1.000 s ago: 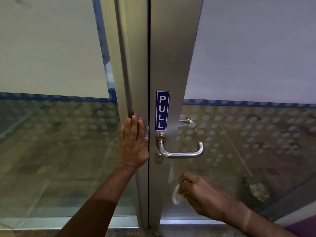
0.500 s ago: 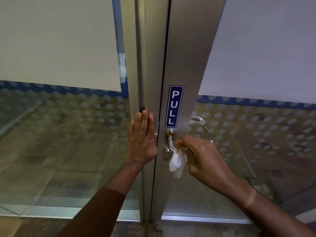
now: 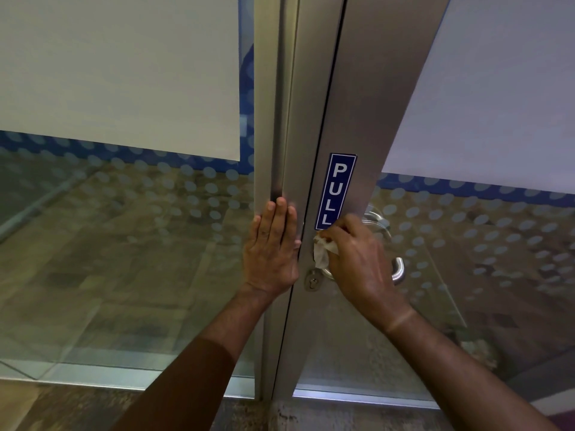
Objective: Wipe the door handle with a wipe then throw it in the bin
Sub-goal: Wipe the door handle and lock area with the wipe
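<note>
Wiping now: my right hand [image 3: 357, 262] is closed around the white wipe [image 3: 322, 251], pressing it on the neck of the lever door handle [image 3: 398, 270], just below the PULL sign [image 3: 335, 191]. The lever's long axis runs right from there, its bare end poking past my knuckles. My left hand [image 3: 272, 250] lies flat and open on the frame beside the sign. A second ago the wipe hung below the handle, clear of it.

"PULL" sticker [image 3: 335, 191] on door frame [image 3: 367, 119]
</note>
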`<state>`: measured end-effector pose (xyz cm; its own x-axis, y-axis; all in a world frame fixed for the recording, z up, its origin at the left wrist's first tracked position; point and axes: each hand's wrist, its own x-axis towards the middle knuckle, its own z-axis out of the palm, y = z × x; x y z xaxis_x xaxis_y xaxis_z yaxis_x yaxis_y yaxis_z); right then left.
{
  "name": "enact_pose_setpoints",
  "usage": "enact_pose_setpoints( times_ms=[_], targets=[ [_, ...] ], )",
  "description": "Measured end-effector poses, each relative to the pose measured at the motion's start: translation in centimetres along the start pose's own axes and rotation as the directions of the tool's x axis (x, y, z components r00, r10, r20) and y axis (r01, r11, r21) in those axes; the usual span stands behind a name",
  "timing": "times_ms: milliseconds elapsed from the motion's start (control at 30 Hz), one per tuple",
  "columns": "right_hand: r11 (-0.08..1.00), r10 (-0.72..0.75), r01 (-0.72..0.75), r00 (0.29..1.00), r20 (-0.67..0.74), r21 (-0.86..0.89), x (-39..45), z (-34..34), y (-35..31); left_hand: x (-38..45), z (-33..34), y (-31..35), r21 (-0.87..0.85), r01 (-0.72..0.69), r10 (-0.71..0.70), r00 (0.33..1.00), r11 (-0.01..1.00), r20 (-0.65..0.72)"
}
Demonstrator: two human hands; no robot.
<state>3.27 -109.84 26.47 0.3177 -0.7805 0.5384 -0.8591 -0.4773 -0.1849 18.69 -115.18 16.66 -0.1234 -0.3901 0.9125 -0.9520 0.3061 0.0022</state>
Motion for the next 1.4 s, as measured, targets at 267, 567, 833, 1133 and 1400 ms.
enact_pose_setpoints(
  times_ms=[267,567,833,1133,1400],
  targets=[
    [0.999,0.0,0.003,0.999,0.053,-0.052,-0.9,1.2,-0.7,0.0,0.2,-0.1,-0.011,-0.001,0.001,1.0,1.0,0.015],
    [0.972,0.067,-0.045,0.994,0.088,-0.232,0.0,2.2,-2.1,0.0,0.3,-0.3,-0.017,-0.004,0.004,1.0,1.0,0.009],
    [0.978,0.109,-0.1,0.993,0.041,-0.182,-0.1,2.7,-2.5,-0.3,0.4,-0.2,-0.022,-0.005,0.005,1.0,1.0,-0.002],
    [0.978,0.207,-0.206,0.978,0.032,-0.043,0.8,1.8,-1.4,-0.2,-0.1,-0.1,-0.038,0.003,-0.002,1.0,0.999,0.02],
    [0.946,0.301,-0.273,0.941,-0.158,0.175,0.4,2.2,-0.3,0.0,-0.3,0.0,-0.041,0.001,0.0,0.999,0.999,0.033]
  ],
)
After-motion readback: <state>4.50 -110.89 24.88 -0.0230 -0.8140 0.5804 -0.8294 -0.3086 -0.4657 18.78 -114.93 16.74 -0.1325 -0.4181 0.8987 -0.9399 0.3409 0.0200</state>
